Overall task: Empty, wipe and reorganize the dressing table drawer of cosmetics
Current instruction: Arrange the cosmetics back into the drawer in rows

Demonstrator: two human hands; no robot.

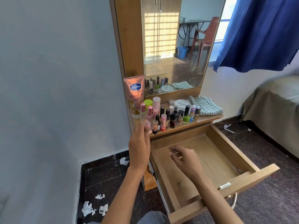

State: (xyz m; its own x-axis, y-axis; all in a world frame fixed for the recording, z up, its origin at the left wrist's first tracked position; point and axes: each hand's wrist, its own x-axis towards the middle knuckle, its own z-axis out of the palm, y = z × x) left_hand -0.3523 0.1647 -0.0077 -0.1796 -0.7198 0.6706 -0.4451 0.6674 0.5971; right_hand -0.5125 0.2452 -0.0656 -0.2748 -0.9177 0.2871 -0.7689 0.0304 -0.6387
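Observation:
The wooden drawer (pixel 242 180) is pulled out with nothing inside. My right hand (pixel 186 160) hovers over its back left part, fingers loosely curled and holding nothing. My left hand (pixel 140 143) is raised at the shelf's front left corner and grips a slim clear bottle with a pink cap (pixel 143 113). On the shelf (pixel 208 119) stand a Vaseline tube (pixel 135 94), several nail polish bottles (pixel 186 116), lipsticks (pixel 163 122), a round white jar (pixel 181 103) and a checked cloth (pixel 205 105).
A mirror (pixel 178 46) rises behind the shelf. Crumpled white tissues (pixel 93 207) lie on the dark floor at the left. A bed (pixel 275 107) and a blue curtain (pixel 262 34) are at the right. A grey wall fills the left side.

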